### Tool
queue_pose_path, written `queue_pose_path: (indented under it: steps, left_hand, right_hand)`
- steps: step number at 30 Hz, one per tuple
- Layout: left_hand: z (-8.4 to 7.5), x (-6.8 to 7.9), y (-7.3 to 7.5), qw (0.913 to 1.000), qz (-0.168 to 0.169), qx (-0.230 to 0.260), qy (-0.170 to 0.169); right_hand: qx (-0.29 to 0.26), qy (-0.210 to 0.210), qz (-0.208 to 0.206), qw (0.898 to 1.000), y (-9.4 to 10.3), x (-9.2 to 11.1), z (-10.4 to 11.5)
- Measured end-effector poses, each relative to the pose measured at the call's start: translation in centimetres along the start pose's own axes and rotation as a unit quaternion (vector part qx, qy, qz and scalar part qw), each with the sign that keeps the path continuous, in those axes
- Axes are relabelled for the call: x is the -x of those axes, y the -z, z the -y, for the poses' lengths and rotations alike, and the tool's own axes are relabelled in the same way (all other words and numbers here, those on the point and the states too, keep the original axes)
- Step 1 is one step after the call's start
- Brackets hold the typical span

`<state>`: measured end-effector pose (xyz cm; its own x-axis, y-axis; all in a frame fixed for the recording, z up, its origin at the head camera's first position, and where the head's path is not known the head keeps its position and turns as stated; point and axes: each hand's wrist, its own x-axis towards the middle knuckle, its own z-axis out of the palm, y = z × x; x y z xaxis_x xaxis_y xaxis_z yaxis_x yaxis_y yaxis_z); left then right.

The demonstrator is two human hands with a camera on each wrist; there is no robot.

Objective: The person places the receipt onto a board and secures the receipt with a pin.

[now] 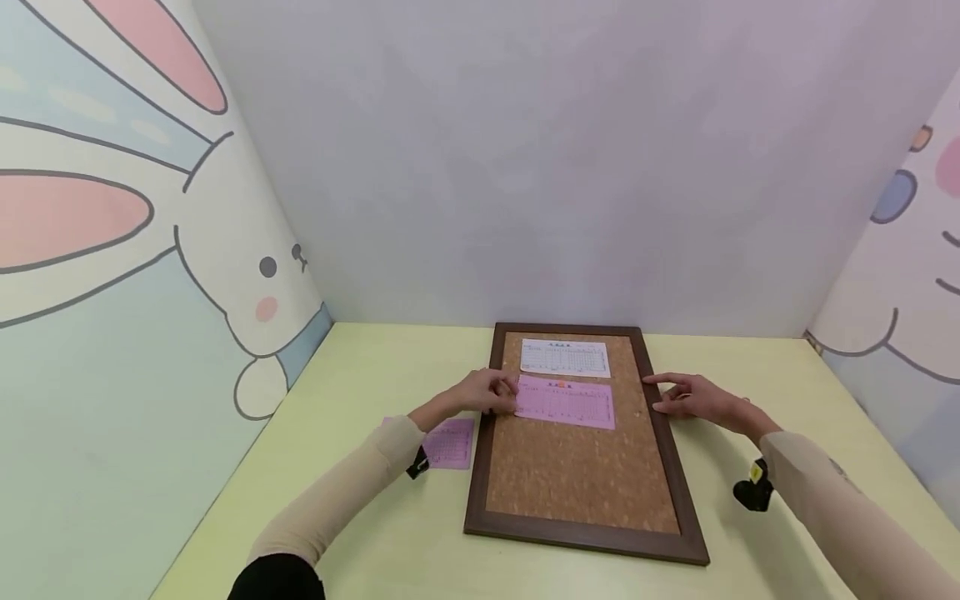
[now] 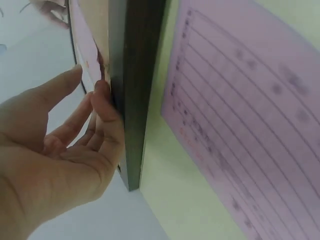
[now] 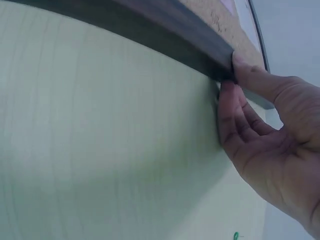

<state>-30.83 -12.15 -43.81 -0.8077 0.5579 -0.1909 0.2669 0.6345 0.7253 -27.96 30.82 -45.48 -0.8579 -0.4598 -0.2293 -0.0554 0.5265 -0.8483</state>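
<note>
The left hand [image 1: 483,392] lies at the left edge of the cork board [image 1: 577,475], its fingers loosely extended, fingertips touching the near end of the pink sheet [image 1: 566,402] and the dark frame; the left wrist view shows the fingers [image 2: 102,107] against the frame's side with no clenched grip. The right hand [image 1: 693,400] rests at the board's right frame, fingers relaxed and touching the wood, grasping nothing. The pink sheet lies across the board's middle, just below a white sheet [image 1: 564,358] near the board's far end. By the look of it, two sheets are placed, though no pin can be made out on the pink one. A second pink sheet [image 1: 448,443] lies on the bench [image 1: 360,392] just left of the board, apparently not yet put up. The board's near half is bare cork.
</note>
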Motion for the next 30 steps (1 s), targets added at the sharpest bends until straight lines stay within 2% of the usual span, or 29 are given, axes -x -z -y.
queue_pose_path:
  steps: [3, 6, 11, 17, 23, 27, 30]
  left_hand:
    - [1.0, 2.3, 1.5, 0.9995, 0.025, -0.003, 0.018]
    - [2.2, 5.1, 3.6, 0.9979, 0.026, -0.028, 0.052]
    - [5.3, 9.9, 6.3, 0.9898, -0.018, -0.091, 0.108]
    - [8.6, 14.2, 7.1, 0.9823, -0.061, -0.127, 0.123]
    - [9.9, 16.1, 7.2, 0.9728, -0.099, -0.163, 0.131]
    - [10.0, 16.3, 7.3, 0.9764, -0.103, -0.132, 0.137]
    - [10.0, 16.2, 7.2, 0.9788, -0.106, -0.119, 0.129]
  right_hand:
    - [-0.032, -0.006, 0.014, 0.999, -0.2, 0.2, -0.7]
    - [-0.044, -0.01, 0.016, 0.999, -0.3, 0.3, -0.9]
    - [-0.056, -0.024, 0.037, 0.997, -0.2, 0.2, -0.4]
    - [-0.057, -0.045, 0.046, 0.996, 0.2, 0.0, 0.0]
    - [-0.052, -0.046, 0.049, 0.996, 0.3, -0.2, -0.1]
    - [-0.045, -0.052, 0.049, 0.996, 0.3, -0.2, 0.1]
    - [-0.038, -0.055, 0.05, 0.997, 0.2, -0.1, 0.5]
